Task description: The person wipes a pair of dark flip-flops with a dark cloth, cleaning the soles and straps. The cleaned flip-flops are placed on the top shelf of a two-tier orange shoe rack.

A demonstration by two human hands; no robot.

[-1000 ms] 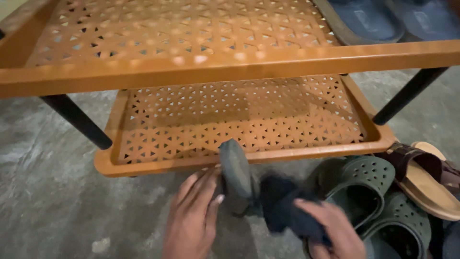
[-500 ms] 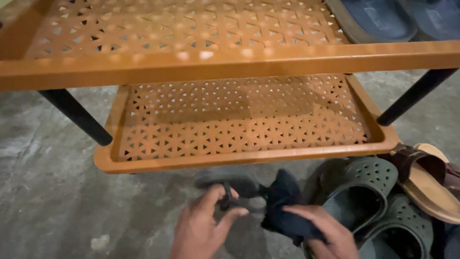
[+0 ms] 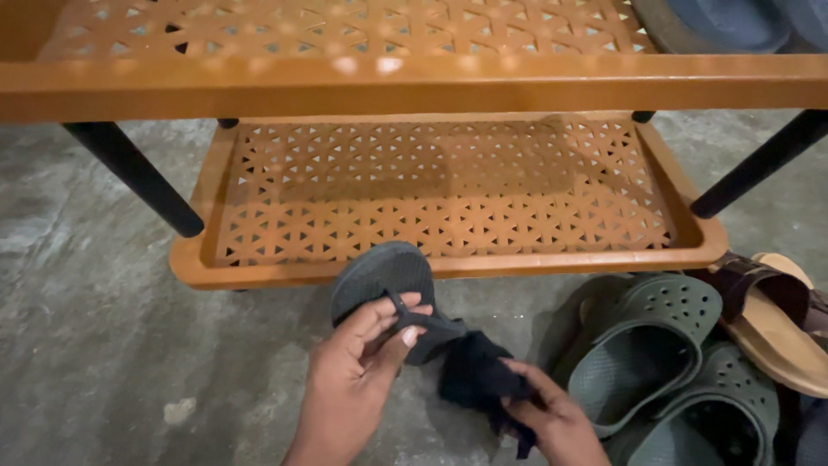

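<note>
The left hand was partly closed, thumb and fingers pinching the strap of a dark grey flip-flop and holding it tilted just above the floor. The right hand was curled around a bunched dark cloth, which touched the heel end of the flip-flop. The flip-flop sat directly in front of the lower shelf of an orange perforated shoe rack, its toe end overlapping the shelf's front rim in the view.

Risk assessment: the hold on the flip-flop was by the strap alone. A pinch of that kind could probably let the sole swing or drop if the cloth were pressed hard against it. The loose tail of the cloth hung near the floor and could likely pick up dust.

To the right of the flip-flop, a pair of grey-green perforated clogs lay on the floor, with a tan sandal beyond them. Above the lower shelf, the upper shelf carried blue footwear at its right end. Black legs supported the rack. The floor was bare, mottled grey concrete, dimly lit.
</note>
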